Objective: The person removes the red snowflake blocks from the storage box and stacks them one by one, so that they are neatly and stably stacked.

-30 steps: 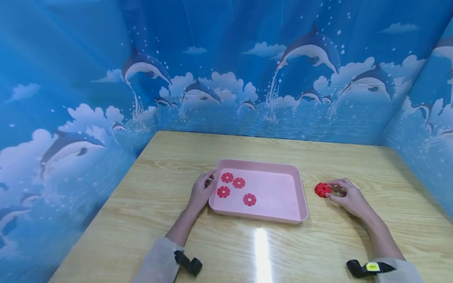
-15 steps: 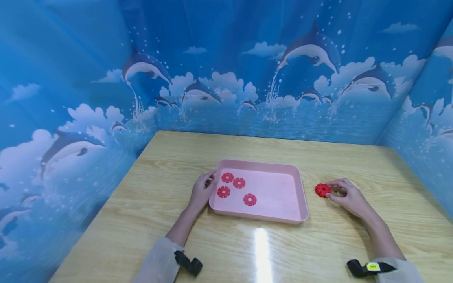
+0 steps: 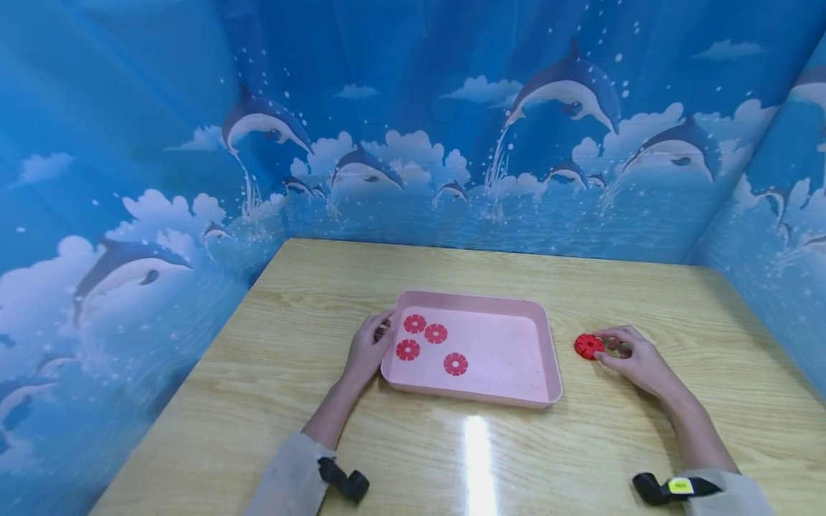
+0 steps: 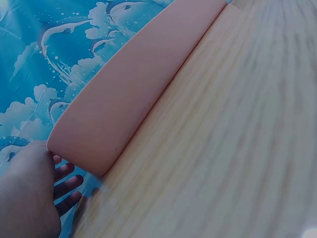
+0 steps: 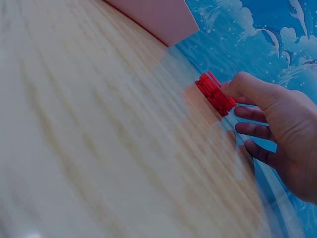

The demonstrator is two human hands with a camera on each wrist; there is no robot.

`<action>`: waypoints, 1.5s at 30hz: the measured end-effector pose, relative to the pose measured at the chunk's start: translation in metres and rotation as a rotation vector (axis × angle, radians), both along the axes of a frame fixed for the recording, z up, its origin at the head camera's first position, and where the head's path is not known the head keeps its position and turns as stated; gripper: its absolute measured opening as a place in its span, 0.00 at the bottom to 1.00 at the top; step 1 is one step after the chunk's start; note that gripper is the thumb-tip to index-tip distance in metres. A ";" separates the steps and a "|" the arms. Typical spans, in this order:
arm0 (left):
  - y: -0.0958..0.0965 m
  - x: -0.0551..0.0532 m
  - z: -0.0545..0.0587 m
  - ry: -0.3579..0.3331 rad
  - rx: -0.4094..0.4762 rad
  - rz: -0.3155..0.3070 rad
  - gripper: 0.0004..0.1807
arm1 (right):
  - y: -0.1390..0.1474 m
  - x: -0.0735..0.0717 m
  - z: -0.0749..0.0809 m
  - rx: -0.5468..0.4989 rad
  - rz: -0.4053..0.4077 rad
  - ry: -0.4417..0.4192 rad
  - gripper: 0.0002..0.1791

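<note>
In the head view, a shallow pink tray (image 3: 510,351) lies on the wooden table with several flat red notched discs, such as one interlocking disc (image 3: 455,364), spread on its left half. My left hand (image 3: 369,350) touches the outside of the tray's left wall. In the left wrist view its other fingers (image 4: 68,186) are loosely extended beside the wall. To the right of the tray stands a small stack of the same red discs (image 5: 214,94). My right hand (image 3: 635,358) pinches at the stack's top right side with thumb and forefinger, the remaining fingers relaxed.
The wooden table (image 3: 310,287) reaches back to a blue dolphin-print curtain (image 3: 413,193), which also runs along the left and right sides. A bright light reflection (image 3: 477,459) lies on the tabletop in front of the tray.
</note>
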State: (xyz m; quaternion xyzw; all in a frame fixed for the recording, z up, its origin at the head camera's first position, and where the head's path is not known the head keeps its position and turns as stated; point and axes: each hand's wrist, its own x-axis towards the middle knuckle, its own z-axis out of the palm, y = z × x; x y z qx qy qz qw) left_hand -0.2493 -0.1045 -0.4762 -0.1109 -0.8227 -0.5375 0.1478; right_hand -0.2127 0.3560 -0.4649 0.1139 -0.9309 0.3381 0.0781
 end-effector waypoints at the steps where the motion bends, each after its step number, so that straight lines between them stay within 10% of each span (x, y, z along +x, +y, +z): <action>1: 0.000 0.000 0.000 -0.012 -0.003 0.004 0.18 | 0.000 0.000 0.000 0.002 0.001 -0.001 0.20; 34: 0.001 0.001 0.001 -0.035 -0.002 -0.001 0.19 | 0.000 0.001 0.001 -0.004 0.010 0.004 0.20; 45: 0.000 0.001 0.001 -0.032 -0.001 0.001 0.19 | -0.016 0.007 0.032 -0.044 0.026 0.053 0.18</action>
